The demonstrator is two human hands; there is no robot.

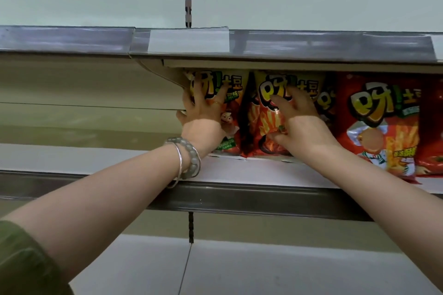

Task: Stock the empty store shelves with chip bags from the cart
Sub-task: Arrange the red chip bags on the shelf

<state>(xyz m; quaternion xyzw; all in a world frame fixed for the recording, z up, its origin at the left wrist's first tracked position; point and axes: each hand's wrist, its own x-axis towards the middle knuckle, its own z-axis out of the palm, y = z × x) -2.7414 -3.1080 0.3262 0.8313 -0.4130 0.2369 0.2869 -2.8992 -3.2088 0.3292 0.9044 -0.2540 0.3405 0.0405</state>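
Three chip bags [261, 115] stand upright in a row on the white shelf [239, 171]. On the leftmost bag [232, 93] the left hand [203, 108] presses flat, fingers spread; the right hand [299, 127] lies open against the middle bag, fingers straight. The right bag [383, 122] stands untouched, nearer the shelf's front edge.

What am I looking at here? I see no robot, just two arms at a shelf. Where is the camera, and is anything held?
No machine: a person works bare-handed, and the one picture comes from a wide-angle camera on their head, facing a shelf. Red chip bags stand upright in a row on it. The left hand, bracelets at its wrist, presses spread fingers on the leftmost bag. The right hand rests on the front of the middle bag. A third bag stands to the right, untouched. Neither hand seems to grip anything; they are probably straightening the bags.
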